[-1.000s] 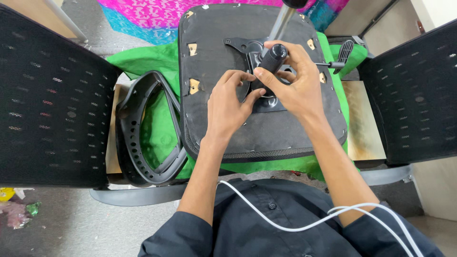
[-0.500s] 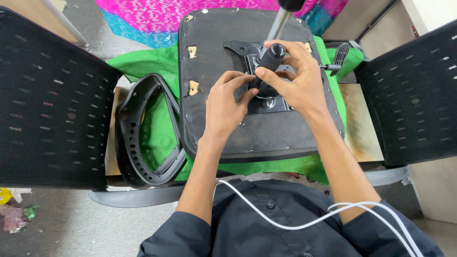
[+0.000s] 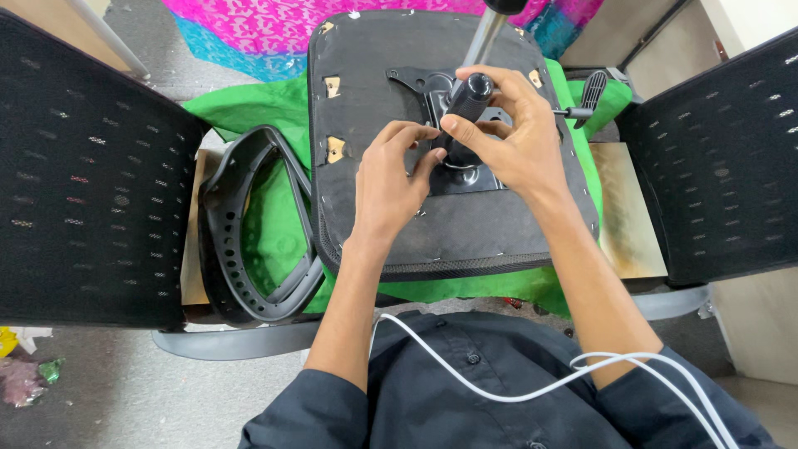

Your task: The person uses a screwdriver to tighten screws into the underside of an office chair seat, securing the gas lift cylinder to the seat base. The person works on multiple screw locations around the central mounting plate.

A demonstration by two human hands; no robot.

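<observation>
Head view looks down on two black mesh chair backs [image 3: 87,175] flanking a tabletop [image 3: 632,216] draped with a green cloth [image 3: 266,224]. On the cloth lies an upturned office-chair seat [image 3: 465,224], its black underside facing up, with a metal mechanism plate [image 3: 432,91] bolted near the middle. Just beside the seat, to its left, rests a curved black plastic armrest frame [image 3: 241,241]. A silvery gas-lift column [image 3: 486,37] rises from the plate toward the top edge. The right hand [image 3: 515,145] is clenched around a black cylindrical handle [image 3: 467,96] standing over the plate; what its tip engages is hidden. The left hand [image 3: 391,179] is released, its fingers curled and resting on the plate's edge close to the handle. A slim lever with a black knob [image 3: 592,87] juts out to the right. A white cable [image 3: 515,382] trails across the dark shirt. The handle could slip off whatever it bears on if tilted, and the left fingertips lie close enough to be pinched.
</observation>
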